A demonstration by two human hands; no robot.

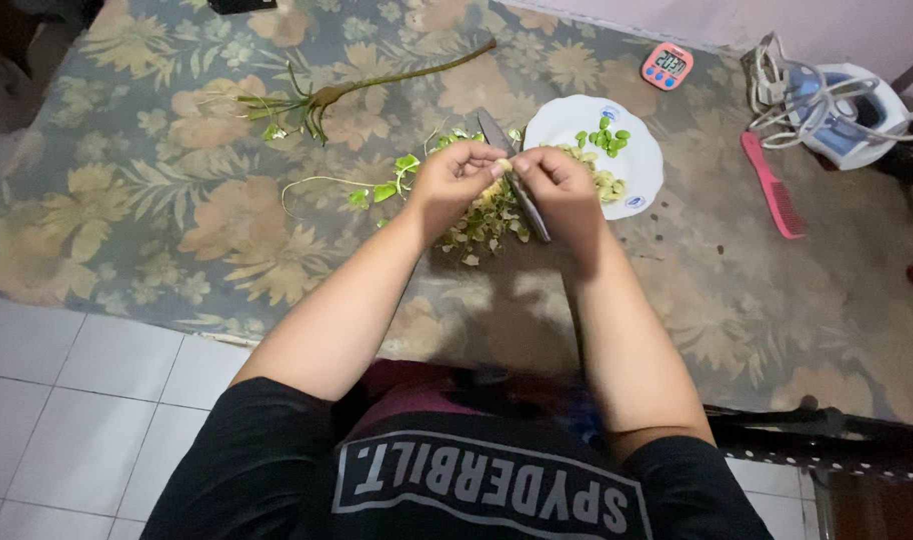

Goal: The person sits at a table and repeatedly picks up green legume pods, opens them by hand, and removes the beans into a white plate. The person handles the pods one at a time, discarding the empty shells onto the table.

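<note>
Your right hand grips a knife at frame centre; your left hand pinches a small pod against the blade. A slip could nick your fingertips, or scatter pieces past the white plate.

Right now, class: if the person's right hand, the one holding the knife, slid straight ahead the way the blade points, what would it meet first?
Probably the white plate. The right hand holds the knife, blade pointing away from the person, with the plate's near rim just beyond. Height above the mat is unclear, so the knuckles might pass over it.
</note>
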